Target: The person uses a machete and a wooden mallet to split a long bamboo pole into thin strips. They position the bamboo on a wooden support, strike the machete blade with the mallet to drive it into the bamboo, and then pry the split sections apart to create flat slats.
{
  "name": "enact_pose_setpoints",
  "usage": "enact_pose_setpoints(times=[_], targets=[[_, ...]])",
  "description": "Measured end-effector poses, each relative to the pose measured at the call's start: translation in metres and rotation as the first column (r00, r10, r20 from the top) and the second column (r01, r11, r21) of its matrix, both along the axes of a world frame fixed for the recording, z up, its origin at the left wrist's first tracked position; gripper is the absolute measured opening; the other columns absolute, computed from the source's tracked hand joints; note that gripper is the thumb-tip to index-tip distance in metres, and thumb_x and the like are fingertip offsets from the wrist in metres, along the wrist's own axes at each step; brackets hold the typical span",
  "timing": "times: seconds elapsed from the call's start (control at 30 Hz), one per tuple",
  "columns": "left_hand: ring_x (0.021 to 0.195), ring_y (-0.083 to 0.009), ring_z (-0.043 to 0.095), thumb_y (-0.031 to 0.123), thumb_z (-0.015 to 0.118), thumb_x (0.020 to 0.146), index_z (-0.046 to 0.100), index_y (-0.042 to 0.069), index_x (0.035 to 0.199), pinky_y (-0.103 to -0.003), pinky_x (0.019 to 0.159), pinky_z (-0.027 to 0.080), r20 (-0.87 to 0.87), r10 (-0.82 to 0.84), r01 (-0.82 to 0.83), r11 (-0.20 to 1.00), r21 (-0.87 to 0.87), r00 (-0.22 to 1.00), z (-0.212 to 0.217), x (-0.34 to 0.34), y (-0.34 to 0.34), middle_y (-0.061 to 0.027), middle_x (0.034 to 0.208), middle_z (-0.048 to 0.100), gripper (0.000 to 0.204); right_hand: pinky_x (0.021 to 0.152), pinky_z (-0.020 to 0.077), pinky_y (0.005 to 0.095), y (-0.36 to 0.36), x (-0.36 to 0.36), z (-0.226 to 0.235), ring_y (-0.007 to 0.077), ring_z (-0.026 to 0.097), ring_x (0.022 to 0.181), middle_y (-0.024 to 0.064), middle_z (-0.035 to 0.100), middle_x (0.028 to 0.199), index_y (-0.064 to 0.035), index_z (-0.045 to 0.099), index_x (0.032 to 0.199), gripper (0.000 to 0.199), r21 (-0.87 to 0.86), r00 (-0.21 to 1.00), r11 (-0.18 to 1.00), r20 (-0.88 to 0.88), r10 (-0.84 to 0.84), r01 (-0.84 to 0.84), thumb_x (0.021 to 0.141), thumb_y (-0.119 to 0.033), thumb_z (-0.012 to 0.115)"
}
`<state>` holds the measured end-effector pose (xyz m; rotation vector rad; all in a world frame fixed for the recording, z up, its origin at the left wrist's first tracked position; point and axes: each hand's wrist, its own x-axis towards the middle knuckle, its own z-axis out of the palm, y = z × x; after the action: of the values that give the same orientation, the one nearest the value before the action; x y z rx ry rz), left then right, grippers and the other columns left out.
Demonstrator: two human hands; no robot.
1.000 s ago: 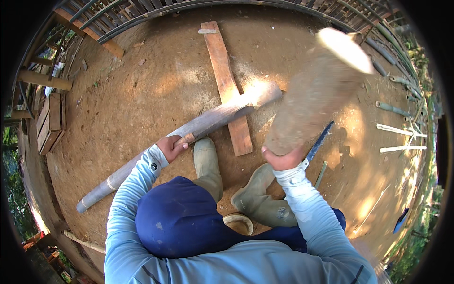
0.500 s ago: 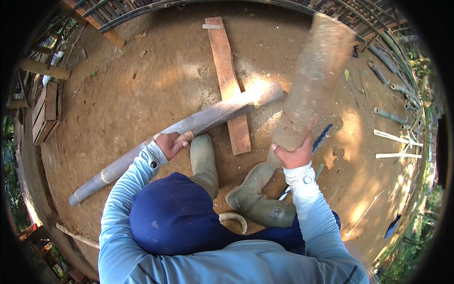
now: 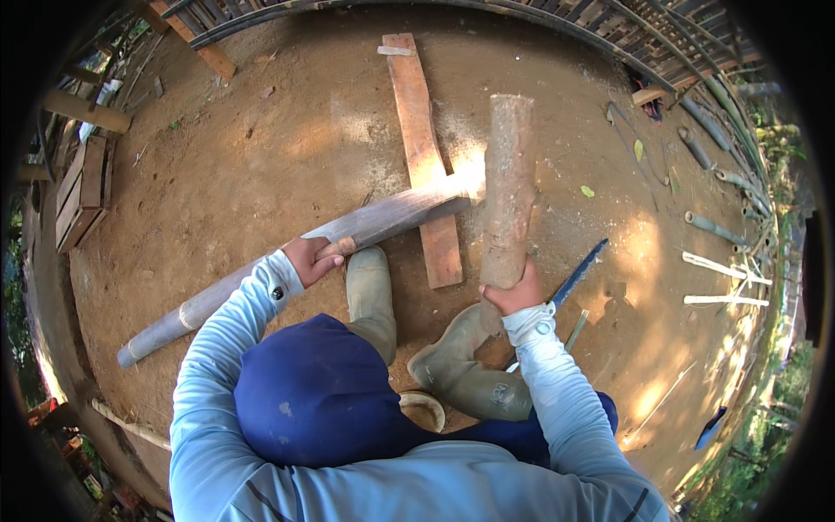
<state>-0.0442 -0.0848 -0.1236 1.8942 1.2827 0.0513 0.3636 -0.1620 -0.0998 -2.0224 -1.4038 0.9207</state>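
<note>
A long grey bamboo pole [image 3: 209, 306] lies slantwise, its far end over a reddish-brown plank [image 3: 413, 113]. My left hand [image 3: 310, 263] is closed round the wooden handle [image 3: 341, 249] of a machete, whose dark, broad blade [image 3: 407, 228] runs along the pole's near side. My right hand [image 3: 518, 292] grips a thick log [image 3: 509, 183] by its narrower lower end. The log stretches away from me just right of the blade's tip and hides the pole's far end. Whether it touches blade or pole I cannot tell.
My left boot [image 3: 369, 287] stands against the pole; my right boot [image 3: 465, 370] is turned sideways. Beside my right hand a long dark-blue blade [image 3: 581, 271] lies on the dirt. Bamboo pieces [image 3: 715, 228] and pale sticks [image 3: 724, 300] lie right, a wooden crate [image 3: 83, 196] left.
The log has swung down and left from its raised position at the right, and my right hand has moved left with it. My left hand keeps its hold on the machete.
</note>
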Motion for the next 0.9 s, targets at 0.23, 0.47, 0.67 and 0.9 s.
enact_pose_setpoints(times=[0.23, 0.47, 0.67, 0.9], targets=[[0.075, -0.0398, 0.063, 0.045, 0.059, 0.09, 0.063, -0.002, 0.094, -0.044, 0.069, 0.049, 0.001, 0.01, -0.01, 1.0, -0.011, 1.0, 0.006, -0.001, -0.001, -0.0245, 0.076, 0.063, 0.047, 0.086, 0.0507, 0.0369, 0.017, 0.004, 0.123, 0.0239, 0.063, 0.099, 0.0143, 0.063, 0.111, 0.0031, 0.048, 0.126, 0.073, 0.563, 0.976, 0.827, -0.176, 0.132, -0.01, 0.063, -0.014, 0.083], [0.074, -0.0398, 0.063, 0.045, 0.059, 0.09, 0.062, -0.002, 0.092, -0.045, 0.069, 0.049, 0.016, -0.013, 0.013, 1.0, -0.024, 1.0, 0.006, 0.003, 0.005, -0.0238, 0.074, 0.062, 0.047, 0.089, 0.0509, 0.0381, -0.008, -0.021, 0.022, 0.0285, 0.064, 0.101, 0.0186, 0.063, 0.114, 0.003, 0.051, 0.124, 0.075, 0.397, 1.0, 0.917, 0.001, 0.03, -0.028, 0.062, -0.02, 0.085], [0.072, -0.039, 0.063, 0.042, 0.058, 0.09, 0.062, -0.003, 0.096, -0.044, 0.067, 0.049, -0.003, -0.039, 0.039, 0.999, 0.002, 0.999, 0.003, -0.005, 0.005, -0.0233, 0.073, 0.062, 0.046, 0.087, 0.0512, 0.0392, 0.001, 0.007, -0.038, 0.0267, 0.065, 0.097, 0.0167, 0.065, 0.105, 0.002, 0.051, 0.121, 0.077, -0.046, 0.985, 0.996, -0.154, -0.076, 0.07, 0.057, -0.021, 0.088], [0.069, -0.0387, 0.062, 0.042, 0.059, 0.089, 0.062, -0.003, 0.094, -0.043, 0.065, 0.048, 0.048, -0.038, 0.038, 0.999, 0.004, 0.998, 0.003, -0.001, 0.003, -0.0229, 0.072, 0.062, 0.045, 0.094, 0.0484, 0.0378, 0.017, 0.03, 0.12, 0.0259, 0.059, 0.106, 0.0154, 0.059, 0.116, 0.0023, 0.044, 0.13, 0.073, 0.516, 0.951, 0.837, -0.307, -0.021, 0.185, 0.067, -0.011, 0.079]])
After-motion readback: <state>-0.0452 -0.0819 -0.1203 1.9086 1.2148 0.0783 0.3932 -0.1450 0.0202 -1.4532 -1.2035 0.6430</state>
